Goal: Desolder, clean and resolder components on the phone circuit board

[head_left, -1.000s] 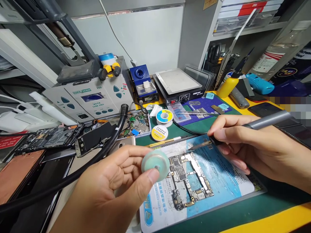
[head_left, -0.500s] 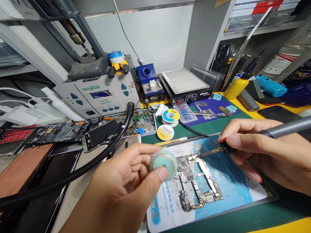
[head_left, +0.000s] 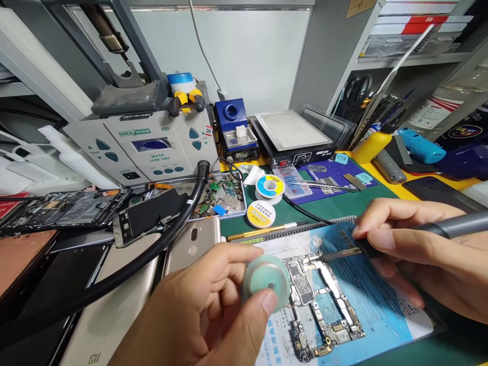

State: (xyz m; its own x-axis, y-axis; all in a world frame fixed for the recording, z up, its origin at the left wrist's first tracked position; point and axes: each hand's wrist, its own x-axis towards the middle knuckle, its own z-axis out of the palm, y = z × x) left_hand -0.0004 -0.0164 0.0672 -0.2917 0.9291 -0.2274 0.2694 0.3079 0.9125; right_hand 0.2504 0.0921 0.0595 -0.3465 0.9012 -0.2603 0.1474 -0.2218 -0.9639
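Note:
My left hand (head_left: 213, 305) pinches a round, pale green translucent spool (head_left: 267, 282) between thumb and fingers, just left of a phone circuit board (head_left: 324, 305). The board lies on a blue and white printed mat (head_left: 381, 284). In my right hand (head_left: 404, 244) is a dark-handled soldering iron (head_left: 453, 223), held like a pen. Its metal tip points left, over or near the upper edge of the board; whether it touches cannot be told.
Behind stand a hot air station (head_left: 152, 145), a blue soldering stand (head_left: 231, 114) and a heating plate (head_left: 293, 129). A thick black hose (head_left: 152, 254) crosses the left side above several phones. Solder reels (head_left: 270, 188) and a gold pen-like tool (head_left: 259, 231) lie behind the mat.
The view has shifted, so the board and both hands appear slightly lower and farther right. Both hands keep their grips on the spool and the iron.

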